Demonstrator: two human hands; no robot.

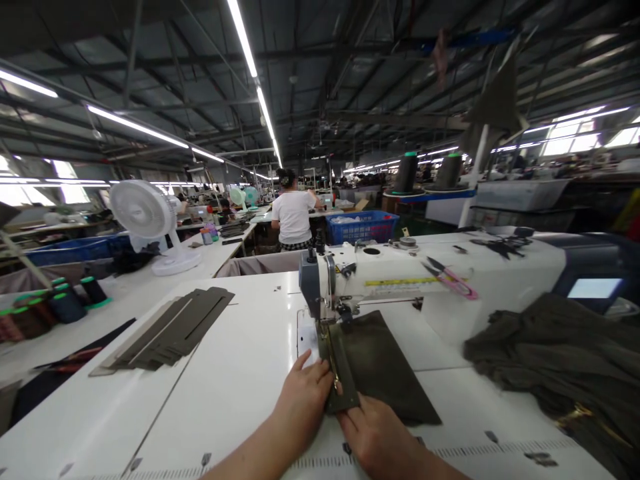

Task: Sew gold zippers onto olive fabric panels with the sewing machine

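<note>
A dark olive fabric piece with a gold-toothed zipper [335, 373] lies under the needle area of a white sewing machine [390, 273]. My left hand [303, 397] rests at its left edge, with fingers stretched forward and fingertips on the fabric. At the near right corner, my right hand [377, 433] has its fingers closed on the edge of the piece, some of them hidden beneath it. A larger flat olive panel [390, 367] spreads to the right of the zipper.
Cut fabric strips [175, 327] are stacked at left. Pink-handled scissors [453, 279] lie on the machine arm. Crumpled olive cloth [540, 360] covers the right side. A white fan [145, 213] and thread spools [67, 303] stand left. A person [295, 213] sits ahead beside a blue crate [363, 228].
</note>
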